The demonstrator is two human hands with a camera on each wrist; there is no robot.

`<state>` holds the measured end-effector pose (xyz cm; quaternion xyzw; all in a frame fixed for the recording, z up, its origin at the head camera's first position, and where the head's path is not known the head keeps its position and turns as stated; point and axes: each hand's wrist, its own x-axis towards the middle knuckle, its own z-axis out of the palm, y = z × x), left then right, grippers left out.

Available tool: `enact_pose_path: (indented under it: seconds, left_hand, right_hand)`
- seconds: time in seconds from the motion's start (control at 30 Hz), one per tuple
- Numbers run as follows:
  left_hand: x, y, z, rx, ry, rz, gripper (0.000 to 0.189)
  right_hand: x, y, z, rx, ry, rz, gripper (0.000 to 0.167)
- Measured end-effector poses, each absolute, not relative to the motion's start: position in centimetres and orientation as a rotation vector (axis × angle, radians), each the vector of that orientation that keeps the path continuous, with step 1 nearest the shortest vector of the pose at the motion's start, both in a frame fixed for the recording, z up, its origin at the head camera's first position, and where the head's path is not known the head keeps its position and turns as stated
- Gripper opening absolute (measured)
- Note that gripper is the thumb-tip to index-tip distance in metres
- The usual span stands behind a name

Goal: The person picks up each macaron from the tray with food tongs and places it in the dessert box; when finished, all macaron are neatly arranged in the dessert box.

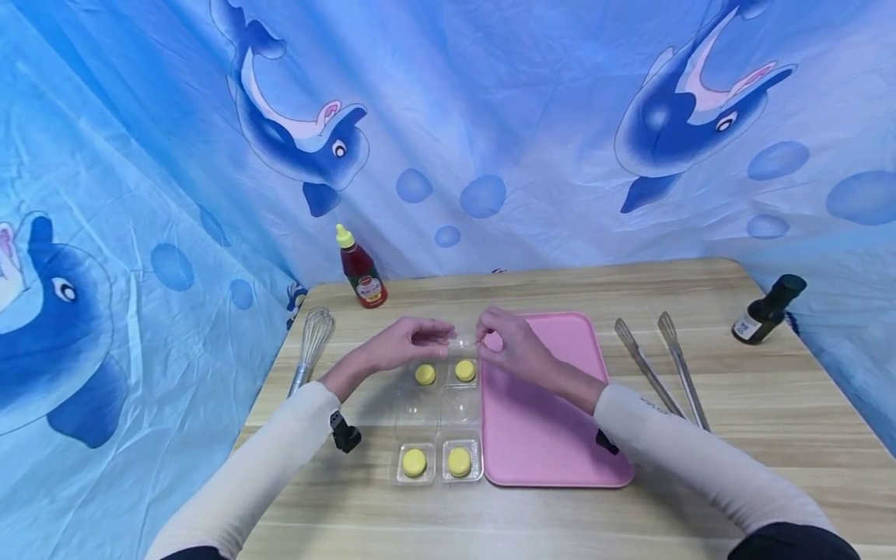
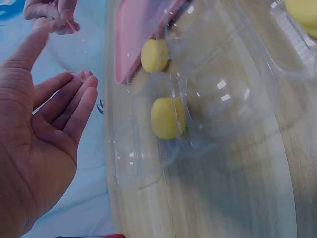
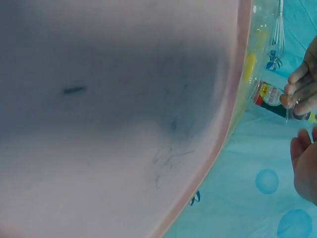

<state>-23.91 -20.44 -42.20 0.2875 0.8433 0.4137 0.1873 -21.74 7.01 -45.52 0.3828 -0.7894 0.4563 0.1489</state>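
Note:
My right hand [image 1: 514,346] has its thumb and forefinger brought together at the edge of a clear plastic lid [image 1: 463,341], pinching it over the far end of the boxes. Facing it, my left hand [image 1: 413,342] reaches in with fingers fairly straight, the thumb apart from them, right at the clear plastic. Below the hands, two yellow macarons [image 1: 465,370] sit in see-through box compartments. Nearer to me, another yellow macaron [image 1: 414,463] and its neighbour [image 1: 459,462] lie in clear trays, their clear lids [image 1: 460,406] folded back behind them.
A pink tray [image 1: 553,443] lies right beside the boxes, under my right forearm. Metal tongs [image 1: 675,373] rest farther right, near a dark bottle [image 1: 766,311]. On the left are a whisk [image 1: 313,342] and a red sauce bottle [image 1: 364,272]. A dolphin-printed curtain [image 1: 448,117] hangs behind the wooden table.

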Motion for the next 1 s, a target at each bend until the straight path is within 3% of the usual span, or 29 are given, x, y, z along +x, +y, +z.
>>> enact_pose_path:
  seconds: [0.1,0.23,0.33,1.0]
  left_hand:
    - [-23.8,-20.7,-42.4,0.852,2.428,1.097,0.066]
    - [-23.8,-20.9,-43.2,0.961,2.538,0.991,0.069]
    - [-23.7,-21.0,-43.8,1.012,2.602,0.925,0.07]
    - [-23.2,-20.5,-45.6,1.14,2.77,0.428,0.077]
  right_hand:
    - [-21.7,7.3,-45.7,1.116,-2.45,1.265,0.034]
    - [-21.7,7.8,-46.0,1.126,-2.653,1.205,0.066]
    - [-21.7,7.8,-46.3,1.137,-2.734,1.185,0.077]
    - [-21.2,6.3,-48.3,1.019,-2.841,0.939,0.07]
